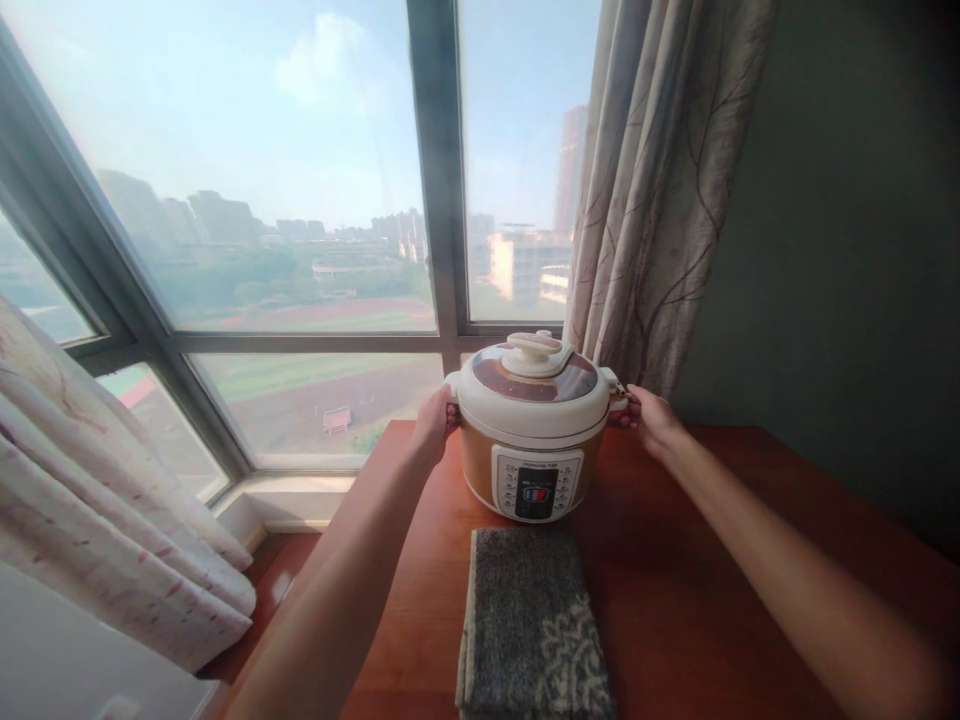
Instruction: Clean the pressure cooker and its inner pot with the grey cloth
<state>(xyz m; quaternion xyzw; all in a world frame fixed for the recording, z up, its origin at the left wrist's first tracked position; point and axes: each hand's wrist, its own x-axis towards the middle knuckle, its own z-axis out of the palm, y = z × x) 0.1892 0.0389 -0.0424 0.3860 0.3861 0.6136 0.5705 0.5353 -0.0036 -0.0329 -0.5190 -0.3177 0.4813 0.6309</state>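
Cream-lidded cooker (pixel 534 430) between left hand (pixel 435 418), right hand (pixel 651 415)

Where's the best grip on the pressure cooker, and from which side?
Grip the two side handles under the lid rim, one from each side. The pressure cooker stands upright, round and wide, panel facing the camera, so the left hand and right hand already bracket it there.
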